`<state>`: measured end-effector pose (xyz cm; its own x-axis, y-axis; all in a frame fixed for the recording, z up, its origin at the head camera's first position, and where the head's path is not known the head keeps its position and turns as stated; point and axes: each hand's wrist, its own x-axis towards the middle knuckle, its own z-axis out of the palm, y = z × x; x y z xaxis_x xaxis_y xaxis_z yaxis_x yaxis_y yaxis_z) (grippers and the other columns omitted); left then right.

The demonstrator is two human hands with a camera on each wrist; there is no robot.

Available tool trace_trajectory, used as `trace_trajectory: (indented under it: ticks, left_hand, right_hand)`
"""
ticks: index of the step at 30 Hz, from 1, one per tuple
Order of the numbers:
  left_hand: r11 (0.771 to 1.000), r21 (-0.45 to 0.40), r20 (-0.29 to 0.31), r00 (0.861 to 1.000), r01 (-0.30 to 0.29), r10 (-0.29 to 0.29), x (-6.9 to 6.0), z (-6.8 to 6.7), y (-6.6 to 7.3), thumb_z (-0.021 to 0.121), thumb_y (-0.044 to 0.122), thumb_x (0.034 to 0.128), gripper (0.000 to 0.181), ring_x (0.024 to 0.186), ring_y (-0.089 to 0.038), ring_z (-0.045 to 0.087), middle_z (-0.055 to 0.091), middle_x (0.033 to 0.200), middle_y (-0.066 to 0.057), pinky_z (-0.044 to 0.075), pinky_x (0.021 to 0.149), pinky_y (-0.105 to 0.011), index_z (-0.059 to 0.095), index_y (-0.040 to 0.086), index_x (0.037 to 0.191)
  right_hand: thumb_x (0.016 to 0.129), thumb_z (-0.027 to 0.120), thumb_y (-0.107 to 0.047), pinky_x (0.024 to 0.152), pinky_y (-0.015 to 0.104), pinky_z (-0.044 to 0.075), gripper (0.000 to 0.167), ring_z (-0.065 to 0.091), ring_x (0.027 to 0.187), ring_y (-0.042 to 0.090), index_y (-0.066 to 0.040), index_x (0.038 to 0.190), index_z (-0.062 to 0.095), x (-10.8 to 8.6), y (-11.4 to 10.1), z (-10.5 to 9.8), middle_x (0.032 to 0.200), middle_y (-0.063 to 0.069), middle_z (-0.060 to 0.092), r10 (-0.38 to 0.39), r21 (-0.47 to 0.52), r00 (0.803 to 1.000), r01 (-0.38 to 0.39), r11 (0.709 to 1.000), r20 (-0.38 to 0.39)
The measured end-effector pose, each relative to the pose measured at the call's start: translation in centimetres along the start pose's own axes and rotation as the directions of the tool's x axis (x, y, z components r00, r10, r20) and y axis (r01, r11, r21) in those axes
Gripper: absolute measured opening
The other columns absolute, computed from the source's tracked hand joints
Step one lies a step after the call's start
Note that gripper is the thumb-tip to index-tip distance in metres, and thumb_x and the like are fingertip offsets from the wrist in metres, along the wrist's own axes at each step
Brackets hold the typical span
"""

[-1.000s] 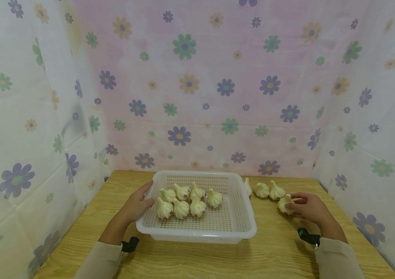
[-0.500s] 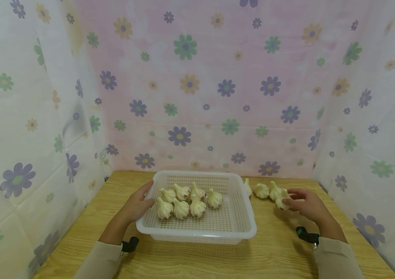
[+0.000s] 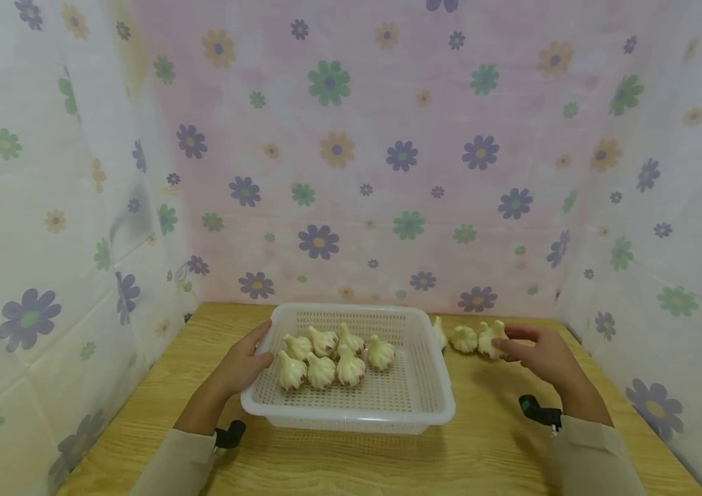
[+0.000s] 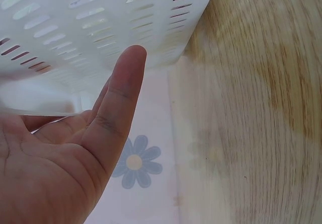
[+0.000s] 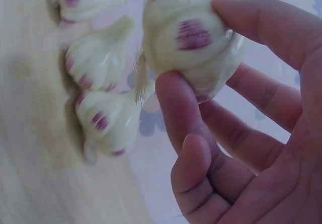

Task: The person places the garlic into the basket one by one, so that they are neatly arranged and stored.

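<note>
Take clock positions from the centre of the white basket (image 3: 359, 415), far wall at 12. The right hand (image 3: 539, 355), at 3 o'clock, pinches one garlic bulb (image 5: 188, 38), thumb and fingertips closed to its width. Three loose bulbs (image 5: 98, 58) lie toward 2 o'clock on the table (image 3: 487, 441), beside the held bulb. The left hand (image 3: 242, 365), at 9 o'clock, grips the basket rim, thumb above. Seven bulbs (image 3: 322, 373) sit inside, mainly toward 10 o'clock.

Head: forward-down; wrists: close-up; head, left wrist share basket (image 3: 351, 415)
</note>
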<state>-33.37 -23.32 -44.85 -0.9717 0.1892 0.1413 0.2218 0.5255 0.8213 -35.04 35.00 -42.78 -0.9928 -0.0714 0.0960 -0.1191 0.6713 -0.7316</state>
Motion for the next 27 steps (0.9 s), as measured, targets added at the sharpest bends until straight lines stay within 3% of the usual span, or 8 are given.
trace_trajectory:
  ticks: [8,17,22,27]
  left_hand:
    - [1.0,0.008,0.006,1.0,0.001,-0.001,0.0,-0.1,0.0,0.055,0.011,0.0937,0.08,0.152,-0.048,0.029,0.019,0.172,-0.019,0.04,0.113,-0.064,0.021,0.009,0.166]
    - [1.0,-0.004,-0.002,1.0,0.001,-0.001,0.0,0.1,0.0,0.056,0.011,0.0934,0.08,0.149,-0.048,0.035,0.021,0.171,-0.019,0.046,0.109,-0.062,0.022,0.009,0.166]
    - [1.0,-0.003,-0.003,1.0,-0.001,0.001,0.0,0.1,-0.1,0.056,0.012,0.0934,0.08,0.148,-0.048,0.037,0.022,0.171,-0.019,0.049,0.107,-0.06,0.023,0.009,0.166]
    - [1.0,0.002,-0.006,1.0,0.028,-0.028,0.0,0.1,-0.1,0.054,0.014,0.0949,0.079,0.148,-0.047,0.037,0.022,0.171,-0.017,0.049,0.107,-0.059,0.022,0.011,0.166]
  right_hand:
    - [0.093,0.069,-0.056,0.078,0.038,0.059,0.077,0.077,0.09,0.02,-0.005,0.149,0.053,0.8,-3.0,-0.4,0.145,0.025,0.057,-0.07,0.032,0.997,0.071,0.997,-0.044]
    - [0.093,0.074,-0.049,0.079,0.04,0.062,0.072,0.077,0.091,0.029,-0.004,0.146,0.056,2.0,-7.1,0.5,0.149,0.026,0.053,-0.142,0.093,0.989,0.139,0.986,0.027]
    - [0.089,0.077,-0.049,0.074,0.041,0.06,0.067,0.076,0.089,0.027,-0.009,0.14,0.062,2.9,-8.8,1.6,0.143,0.02,0.058,-0.161,0.104,0.986,0.155,0.982,0.047]
    - [0.088,0.078,-0.051,0.077,0.042,0.06,0.061,0.076,0.086,0.025,-0.014,0.136,0.067,3.6,-10.4,2.9,0.136,0.015,0.064,-0.2,0.082,0.977,0.194,0.978,0.075]
